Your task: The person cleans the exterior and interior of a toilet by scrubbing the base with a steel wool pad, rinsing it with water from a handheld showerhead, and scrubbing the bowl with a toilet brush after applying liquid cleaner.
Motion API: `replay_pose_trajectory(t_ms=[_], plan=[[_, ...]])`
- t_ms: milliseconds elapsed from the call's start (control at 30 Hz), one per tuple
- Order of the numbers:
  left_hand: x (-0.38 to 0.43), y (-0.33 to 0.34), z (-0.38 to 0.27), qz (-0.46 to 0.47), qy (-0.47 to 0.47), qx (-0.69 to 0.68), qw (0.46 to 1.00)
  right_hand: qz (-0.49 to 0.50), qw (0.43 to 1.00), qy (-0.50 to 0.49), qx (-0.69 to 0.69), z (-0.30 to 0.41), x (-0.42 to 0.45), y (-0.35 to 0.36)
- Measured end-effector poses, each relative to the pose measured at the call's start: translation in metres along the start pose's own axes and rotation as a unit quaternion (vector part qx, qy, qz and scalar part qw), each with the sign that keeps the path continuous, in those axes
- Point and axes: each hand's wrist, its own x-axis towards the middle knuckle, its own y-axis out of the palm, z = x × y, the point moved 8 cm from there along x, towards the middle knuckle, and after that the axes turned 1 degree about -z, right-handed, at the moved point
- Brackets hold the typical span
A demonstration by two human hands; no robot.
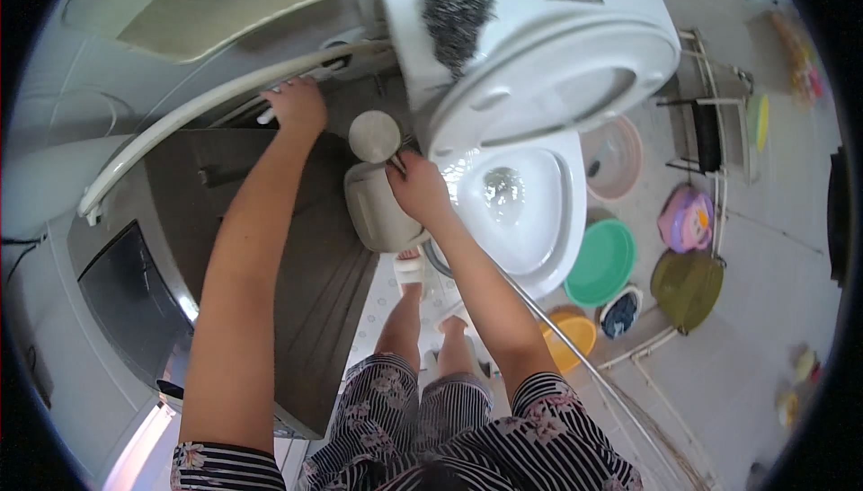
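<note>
My left hand (296,110) is closed around a slim white bar (267,116), whose end pokes out beside the fingers, just below a long curved white pipe (222,97). In my right hand (419,184) is the dark handle of a tool with a round whitish head (374,136), perhaps a hand shower. That head is held above a beige lidded bin (381,211). To the right of this hand stands a white toilet (516,268), lid raised, with water in its bowl. My forearm partly hides a thin silvery tube (593,373) running to the lower right.
A grey-brown appliance (317,289), likely a washing machine, fills the left. Beyond the pipe is a basin (222,12). Right of the toilet sit a pink basin (610,157), a green basin (600,262) and an orange one (570,343), near a wall rack (718,188).
</note>
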Motion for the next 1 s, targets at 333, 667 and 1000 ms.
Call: replay_pose_trajectory(t_ms=[333,667,1000], plan=[[-0.005,-0.031,-0.011,-0.158,0.014,0.055,0.986,-0.073,0.986,0.147,0.004,-0.172,-0.181,-0.054],[-0.202,-0.011,-0.17,-0.237,0.261,-0.418,0.837,-0.336,0.912,0.231,0.046,-0.28,-0.343,-0.124],[-0.346,-0.019,-0.29,-0.137,0.283,-0.56,0.767,-0.422,0.837,0.347,0.011,-0.505,-0.421,-0.195]])
